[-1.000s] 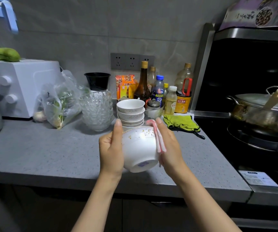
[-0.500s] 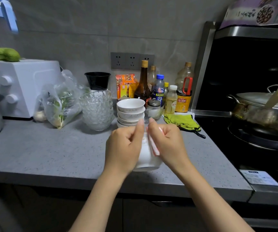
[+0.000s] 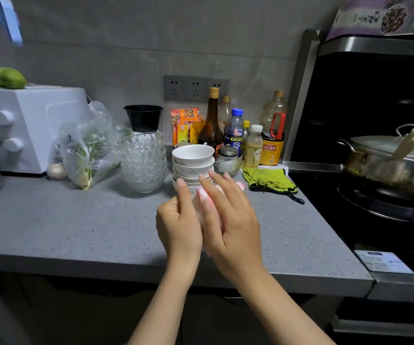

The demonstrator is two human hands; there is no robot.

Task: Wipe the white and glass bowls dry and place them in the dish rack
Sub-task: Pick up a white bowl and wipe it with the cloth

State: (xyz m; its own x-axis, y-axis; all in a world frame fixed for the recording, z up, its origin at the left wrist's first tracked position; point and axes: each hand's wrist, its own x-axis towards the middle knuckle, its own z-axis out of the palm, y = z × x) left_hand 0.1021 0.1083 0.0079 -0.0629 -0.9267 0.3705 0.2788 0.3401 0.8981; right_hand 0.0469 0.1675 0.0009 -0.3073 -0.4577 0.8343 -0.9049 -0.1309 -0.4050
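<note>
My left hand [image 3: 178, 220] grips a white bowl over the grey counter [image 3: 76, 225]; the bowl is almost wholly hidden between my two hands. My right hand [image 3: 233, 220] cups a pink cloth [image 3: 202, 196] against the bowl's side, and the cloth is blurred. Just behind my hands stands a stack of several white bowls [image 3: 193, 155]. Left of it is a stack of several glass bowls [image 3: 142, 160]. No dish rack is in view.
Bottles and a spice packet [image 3: 236, 135] line the back wall. A green cloth [image 3: 268, 179] lies right of the bowls, and a lidded pot [image 3: 390, 158] sits on the stove. A vegetable bag [image 3: 86, 153] and a white appliance [image 3: 29, 125] stand at the left.
The bowl was held open between my hands with its side showing. My hands have since closed together around it, and the right hand has slid the cloth across it.
</note>
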